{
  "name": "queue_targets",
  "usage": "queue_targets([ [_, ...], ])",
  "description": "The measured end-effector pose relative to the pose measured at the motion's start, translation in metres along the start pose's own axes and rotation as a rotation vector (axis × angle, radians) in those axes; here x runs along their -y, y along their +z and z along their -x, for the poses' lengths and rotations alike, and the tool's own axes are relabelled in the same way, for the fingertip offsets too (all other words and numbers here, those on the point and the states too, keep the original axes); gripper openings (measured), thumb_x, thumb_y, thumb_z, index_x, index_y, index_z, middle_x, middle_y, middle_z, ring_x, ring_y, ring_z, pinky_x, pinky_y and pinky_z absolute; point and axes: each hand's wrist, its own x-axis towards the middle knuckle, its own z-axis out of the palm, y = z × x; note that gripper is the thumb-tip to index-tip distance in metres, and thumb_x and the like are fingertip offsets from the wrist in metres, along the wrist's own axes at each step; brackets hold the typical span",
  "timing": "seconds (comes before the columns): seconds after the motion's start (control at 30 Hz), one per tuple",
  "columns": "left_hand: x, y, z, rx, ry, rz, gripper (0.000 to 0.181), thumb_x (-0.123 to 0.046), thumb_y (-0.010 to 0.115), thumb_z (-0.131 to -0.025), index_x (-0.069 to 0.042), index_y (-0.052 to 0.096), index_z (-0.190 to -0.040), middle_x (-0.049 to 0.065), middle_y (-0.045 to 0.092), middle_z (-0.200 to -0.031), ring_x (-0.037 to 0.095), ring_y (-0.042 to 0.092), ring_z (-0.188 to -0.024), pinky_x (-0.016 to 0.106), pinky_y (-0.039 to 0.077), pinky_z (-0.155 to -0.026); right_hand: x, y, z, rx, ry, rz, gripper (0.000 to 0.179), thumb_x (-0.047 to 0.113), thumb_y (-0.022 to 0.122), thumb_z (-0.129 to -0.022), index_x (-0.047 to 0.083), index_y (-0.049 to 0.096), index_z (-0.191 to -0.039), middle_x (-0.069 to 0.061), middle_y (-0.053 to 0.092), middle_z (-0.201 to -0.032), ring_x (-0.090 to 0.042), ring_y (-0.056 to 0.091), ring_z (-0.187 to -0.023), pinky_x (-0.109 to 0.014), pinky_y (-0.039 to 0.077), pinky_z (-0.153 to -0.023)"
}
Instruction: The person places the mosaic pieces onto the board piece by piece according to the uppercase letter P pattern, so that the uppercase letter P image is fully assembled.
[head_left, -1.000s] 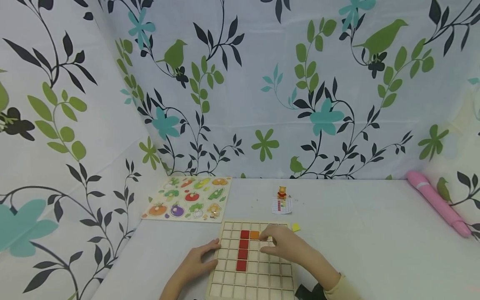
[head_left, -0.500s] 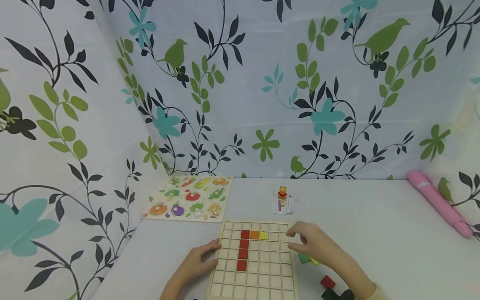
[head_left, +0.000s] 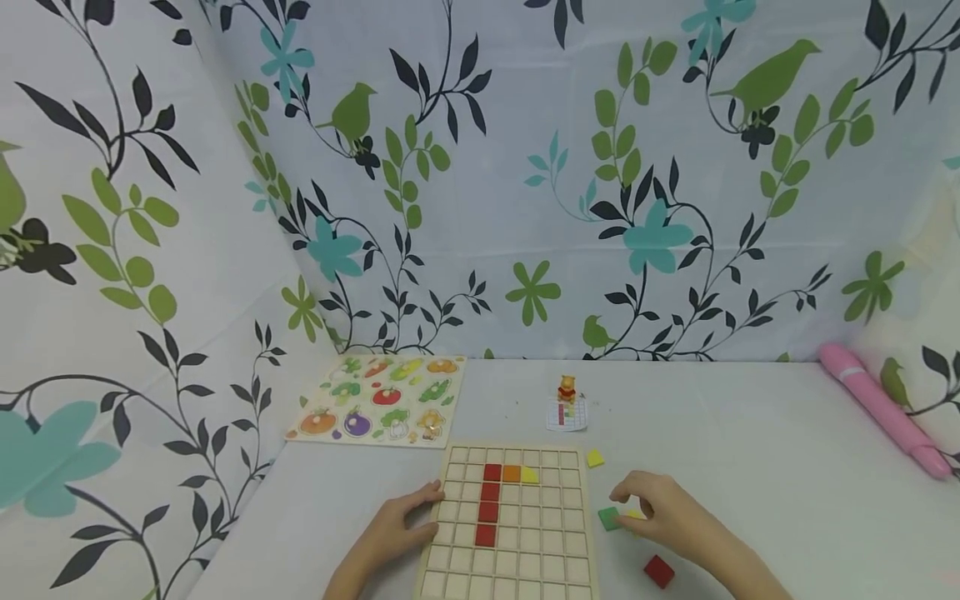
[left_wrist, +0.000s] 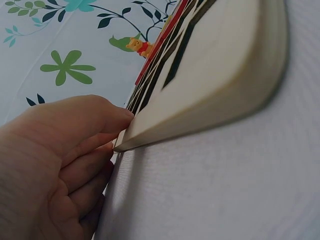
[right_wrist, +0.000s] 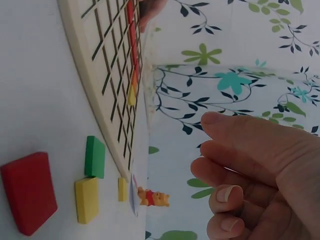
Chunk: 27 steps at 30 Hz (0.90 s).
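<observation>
A wooden grid board (head_left: 525, 533) lies on the table, with a column of several red tiles (head_left: 488, 512) set in its squares. An orange tile (head_left: 512, 473) and a yellow triangular tile (head_left: 529, 475) continue along the top of that column. My left hand (head_left: 397, 525) holds the board's left edge, thumb and fingers at the rim in the left wrist view. Bent and apart, with nothing between them, are the fingers of my right hand (head_left: 663, 512). It hovers by a loose green tile (head_left: 609, 518) and a loose yellow tile (right_wrist: 87, 200), the latter partly hidden in the head view.
A red block (head_left: 659, 572) lies nearer me, and another yellow tile (head_left: 596, 458) sits by the board's top right corner. Behind are a small bear figure (head_left: 567, 388) on a printed card (head_left: 567, 415), a vegetable puzzle board (head_left: 382, 400) and a pink cylinder (head_left: 885, 412).
The right hand has left the yellow triangular tile in the grid and moved right and toward me, off the board to the loose tiles. The left hand stays at the board's edge.
</observation>
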Motion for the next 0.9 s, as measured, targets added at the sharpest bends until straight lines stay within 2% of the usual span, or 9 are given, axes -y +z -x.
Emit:
queue_targets([
  [0.13,0.0,-0.001,-0.001,-0.01,0.016,-0.007,0.04,-0.023,0.067,-0.078,-0.007,0.059,-0.115,0.009,0.049,-0.127,0.032,0.043,-0.117,0.047,0.031,-0.097,-0.005,0.001,0.007,0.008,0.051,0.004,0.019,0.02,0.071,-0.076,0.008,0.064,-0.09,0.005,0.059,-0.083,-0.006,0.042,-0.059,-0.018,0.041,-0.048],
  [0.3,-0.001,0.0,0.0,-0.01,-0.001,-0.001,0.04,-0.02,0.068,-0.078,-0.008,0.059,-0.115,0.009,0.049,-0.127,0.031,0.043,-0.117,0.047,0.031,-0.097,-0.01,0.0,0.009,0.06,0.075,-0.019,0.021,0.025,0.07,-0.076,0.009,0.064,-0.089,0.005,0.058,-0.082,-0.012,0.046,-0.061,-0.019,0.042,-0.049],
  [0.5,0.003,0.003,0.0,-0.005,-0.013,0.03,0.04,-0.016,0.068,-0.077,-0.008,0.059,-0.116,0.009,0.048,-0.128,0.032,0.042,-0.118,0.048,0.031,-0.097,-0.019,0.001,0.012,0.136,0.082,-0.073,0.02,0.023,0.071,-0.075,0.009,0.064,-0.088,0.007,0.058,-0.082,-0.01,0.046,-0.062,-0.02,0.044,-0.051],
  [0.67,0.004,0.002,-0.001,0.0,-0.032,0.004,0.04,-0.02,0.067,-0.078,-0.012,0.059,-0.116,0.004,0.047,-0.13,0.027,0.041,-0.119,0.046,0.031,-0.098,-0.026,0.004,0.017,0.194,0.094,-0.113,0.025,0.02,0.073,-0.071,0.009,0.063,-0.091,0.007,0.059,-0.086,-0.01,0.047,-0.067,-0.022,0.045,-0.054],
  [0.9,0.001,0.002,0.001,0.008,-0.024,-0.004,0.04,-0.024,0.066,-0.079,-0.011,0.059,-0.116,0.004,0.047,-0.13,0.028,0.04,-0.12,0.048,0.03,-0.098,-0.031,0.006,0.024,0.309,0.186,-0.073,0.039,0.021,0.08,-0.061,0.01,0.059,-0.092,0.005,0.054,-0.09,-0.02,0.048,-0.077,-0.039,0.048,-0.067],
])
